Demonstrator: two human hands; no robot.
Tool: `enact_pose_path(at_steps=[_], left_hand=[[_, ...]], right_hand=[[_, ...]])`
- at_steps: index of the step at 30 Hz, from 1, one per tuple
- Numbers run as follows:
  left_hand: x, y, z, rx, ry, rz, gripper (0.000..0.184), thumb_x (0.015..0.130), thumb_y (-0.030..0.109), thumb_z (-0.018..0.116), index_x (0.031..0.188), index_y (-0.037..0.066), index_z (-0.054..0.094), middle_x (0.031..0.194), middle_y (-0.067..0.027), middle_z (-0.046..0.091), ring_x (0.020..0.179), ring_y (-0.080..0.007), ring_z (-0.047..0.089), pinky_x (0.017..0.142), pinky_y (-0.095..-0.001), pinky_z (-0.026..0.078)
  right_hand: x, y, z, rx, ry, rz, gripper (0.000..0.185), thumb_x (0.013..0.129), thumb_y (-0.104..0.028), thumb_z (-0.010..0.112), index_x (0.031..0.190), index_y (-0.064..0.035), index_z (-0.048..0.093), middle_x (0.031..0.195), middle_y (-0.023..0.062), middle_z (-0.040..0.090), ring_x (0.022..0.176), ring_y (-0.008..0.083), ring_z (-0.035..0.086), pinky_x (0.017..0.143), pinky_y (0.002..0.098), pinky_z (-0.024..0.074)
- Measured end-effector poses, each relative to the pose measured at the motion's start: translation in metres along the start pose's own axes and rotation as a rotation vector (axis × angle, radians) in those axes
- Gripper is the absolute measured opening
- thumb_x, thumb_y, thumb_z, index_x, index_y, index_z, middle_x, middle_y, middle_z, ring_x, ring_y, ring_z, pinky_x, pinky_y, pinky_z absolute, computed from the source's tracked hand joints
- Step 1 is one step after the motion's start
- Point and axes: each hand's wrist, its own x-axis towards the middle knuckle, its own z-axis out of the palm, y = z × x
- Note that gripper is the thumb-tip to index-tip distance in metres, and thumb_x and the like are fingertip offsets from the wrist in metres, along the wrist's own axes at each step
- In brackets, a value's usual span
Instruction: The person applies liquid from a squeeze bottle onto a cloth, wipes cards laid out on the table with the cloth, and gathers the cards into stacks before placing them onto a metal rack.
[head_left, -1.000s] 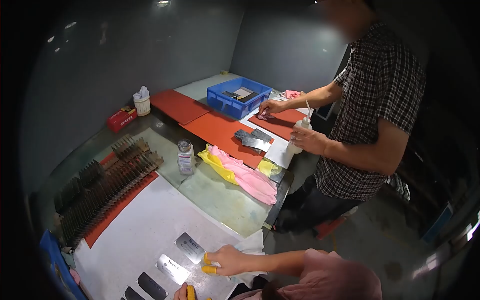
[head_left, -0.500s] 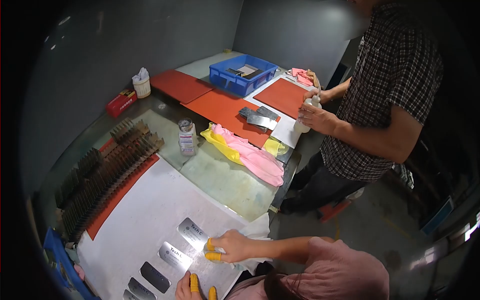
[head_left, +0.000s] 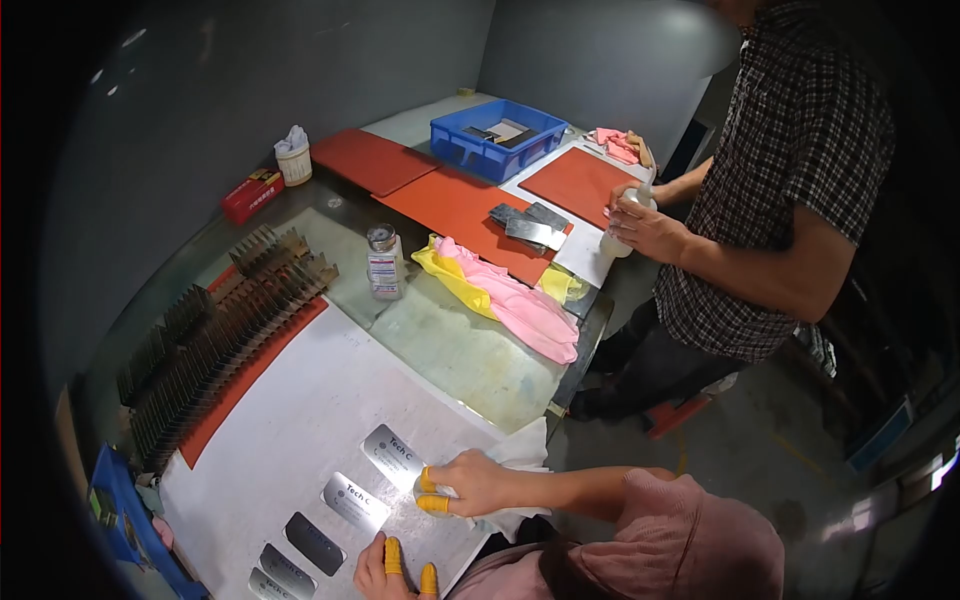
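My right hand (head_left: 462, 484), with yellow finger cots, is closed around a small whitish wad, partly hidden by the fingers. It rests at the right end of a silver metal plate (head_left: 392, 457) printed "Tech C". A second silver plate (head_left: 356, 502) lies just below that one. My left hand (head_left: 384, 570) is partly cut off by the lower edge; its cot-covered fingers are apart on the white sheet (head_left: 300, 400), near the second plate. Farther left lie a dark plate (head_left: 315, 543) and two more printed plates (head_left: 286, 571). A white cloth (head_left: 522, 455) sits beyond my right wrist.
Rows of upright plates (head_left: 230, 350) stand on a red mat. A clear bottle (head_left: 384, 265), pink and yellow cloths (head_left: 505, 300) and a blue bin (head_left: 480, 160) are farther back. A co-worker (head_left: 800, 200) at right holds a white squeeze bottle (head_left: 622, 235).
The view has shifted slightly, so the table appears a little higher and farther right. My hands stay in nearly the same places beside the plates. The co-worker still holds the squeeze bottle.
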Motion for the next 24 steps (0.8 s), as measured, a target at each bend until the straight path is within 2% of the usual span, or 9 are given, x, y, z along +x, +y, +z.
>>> enact_pose_path(at_steps=[15, 17, 21, 24], left_hand=[[0.0008, -0.0009, 0.0002, -0.007, -0.006, -0.007, 0.051, 0.077, 0.023, 0.062, 0.120, 0.001, 0.046, 0.119, -0.0214, 0.046, 0.110, -0.0396, 0.042, 0.094, -0.0463, 0.033], [0.0014, -0.0002, -0.0009, -0.015, -0.015, -0.006, 0.051, 0.077, 0.022, 0.062, 0.120, 0.001, 0.046, 0.119, -0.0221, 0.046, 0.109, -0.0399, 0.042, 0.094, -0.0465, 0.033], [0.0004, -0.0023, 0.0009, -0.010, -0.012, -0.003, 0.051, 0.077, 0.022, 0.062, 0.120, 0.001, 0.046, 0.119, -0.0223, 0.046, 0.109, -0.0403, 0.042, 0.094, -0.0468, 0.033], [0.0000, -0.0036, 0.0024, -0.012, -0.010, 0.001, 0.051, 0.076, 0.022, 0.063, 0.120, 0.001, 0.046, 0.119, -0.0221, 0.046, 0.109, -0.0404, 0.042, 0.093, -0.0470, 0.033]], right_hand=[[0.0014, -0.0017, -0.0018, 0.051, 0.029, -0.018, 0.025, 0.080, -0.034, 0.059, 0.080, -0.0090, 0.054, 0.050, 0.0130, 0.051, 0.049, 0.0340, 0.054, 0.045, 0.0420, 0.0410], [0.0015, -0.0024, -0.0016, 0.033, -0.042, 0.056, 0.029, 0.080, -0.040, 0.055, 0.083, -0.0109, 0.054, 0.057, 0.0154, 0.056, 0.055, 0.0364, 0.056, 0.052, 0.0458, 0.0418], [0.0013, -0.0017, 0.0006, 0.041, -0.051, 0.058, 0.030, 0.080, -0.041, 0.054, 0.083, -0.0112, 0.055, 0.058, 0.0156, 0.056, 0.055, 0.0366, 0.056, 0.052, 0.0462, 0.0417], [0.0007, -0.0003, 0.0019, 0.024, 0.033, -0.022, 0.025, 0.079, -0.033, 0.059, 0.079, -0.0086, 0.054, 0.050, 0.0126, 0.052, 0.049, 0.0339, 0.054, 0.045, 0.0416, 0.0411]])
